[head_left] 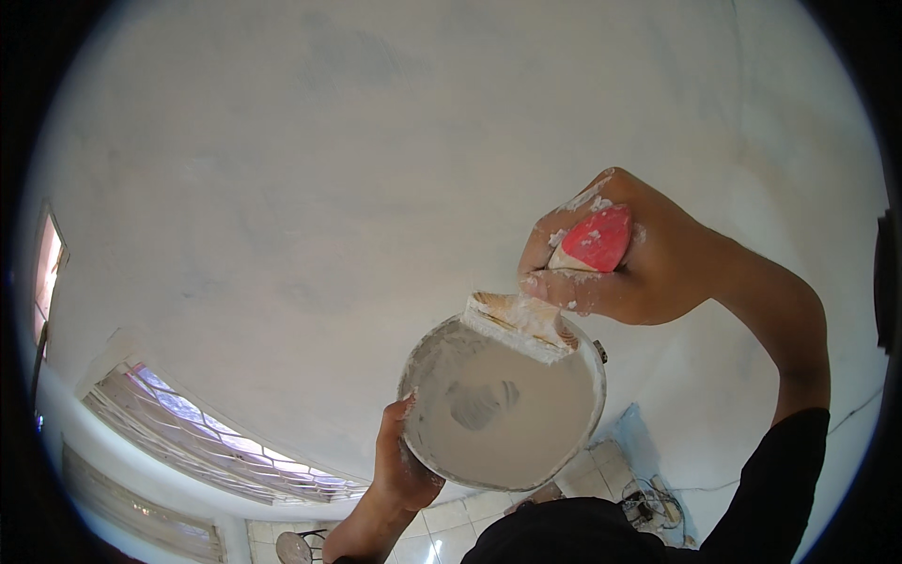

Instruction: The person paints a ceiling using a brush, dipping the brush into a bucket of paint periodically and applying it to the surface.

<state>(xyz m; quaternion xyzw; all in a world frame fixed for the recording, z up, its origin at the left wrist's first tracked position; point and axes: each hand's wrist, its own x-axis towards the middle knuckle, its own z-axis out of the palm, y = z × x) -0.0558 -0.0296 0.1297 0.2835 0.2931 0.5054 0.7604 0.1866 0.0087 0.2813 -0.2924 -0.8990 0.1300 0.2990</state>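
While the right hand (pixel 658 258) has its grip clamped around the handle of a red-ended brush (pixel 517 324), the coated head sits at the far rim of the bucket (pixel 428 368), above pale liquid (pixel 550 414); the left hand (pixel 404 462) grasps the bucket's left side. Smears on the right hand could let the brush slip, and one-sided support could tilt the bucket, spilling onto tiled floor (pixel 451 517) or cables (pixel 660 508).
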